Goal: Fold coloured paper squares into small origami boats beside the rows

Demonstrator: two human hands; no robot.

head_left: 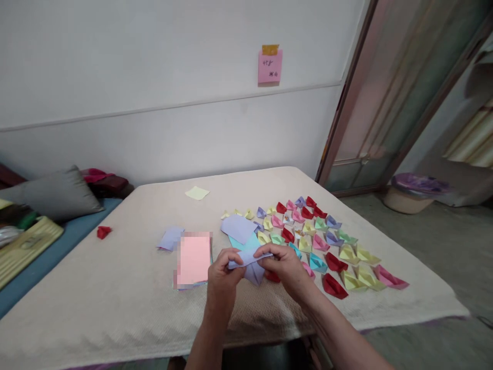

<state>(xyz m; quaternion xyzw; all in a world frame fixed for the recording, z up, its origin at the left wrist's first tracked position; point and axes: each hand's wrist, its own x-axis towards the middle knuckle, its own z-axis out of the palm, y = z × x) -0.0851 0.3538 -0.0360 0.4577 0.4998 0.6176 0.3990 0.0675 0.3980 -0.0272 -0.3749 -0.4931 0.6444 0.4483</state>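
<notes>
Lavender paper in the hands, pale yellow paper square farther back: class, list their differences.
The lavender paper is pinched by the left hand and right hand; the pale yellow paper square lies untouched. The lavender paper is partly folded; the yellow square is flat. Both are coloured paper.

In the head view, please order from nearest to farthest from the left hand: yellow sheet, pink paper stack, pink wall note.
1. Pink paper stack, just beside the left hand, to its left.
2. Yellow sheet, farther back on the table.
3. Pink wall note, farthest, up behind the table.
</notes>
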